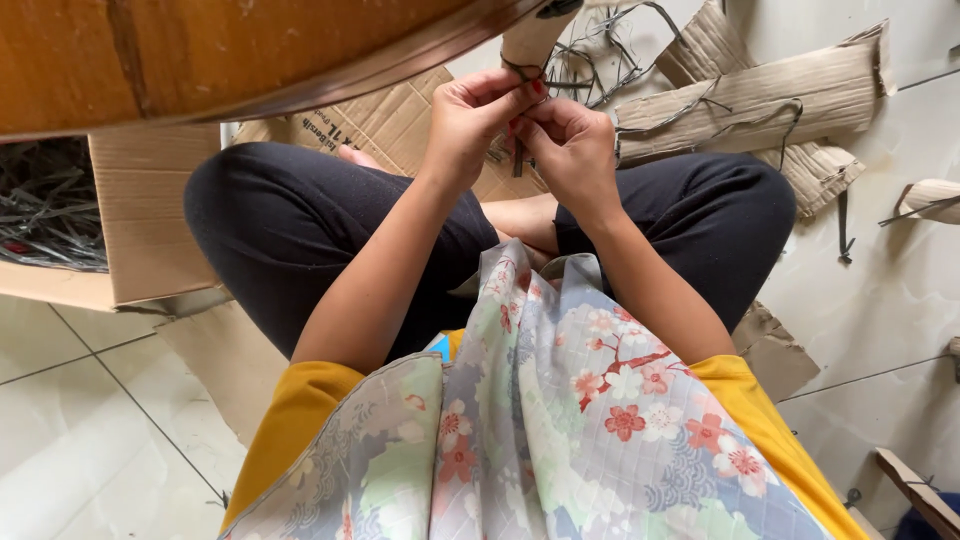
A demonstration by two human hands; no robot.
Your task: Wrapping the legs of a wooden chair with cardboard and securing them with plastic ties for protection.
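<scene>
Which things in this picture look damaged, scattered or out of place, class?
Torn corrugated cardboard pieces lie scattered on the tiled floor, with loose dark strips tangled among them. A cardboard box lies tipped on its side. Both the left hand and right hand pinch a dark strip around a wooden leg.

Single view, head-worn camera. Looks steeply down over wearer's chest, floral scarf [560, 420] filling bottom of frame. Close range: both hands [520, 125] upper centre, forearms running up from bottom. Crossed legs [300, 220] mid-frame, tiled floor [80, 430] at both sides. Wooden furniture underside [200, 50] crowds top left, very near lens. No second view, no overlap.
</scene>
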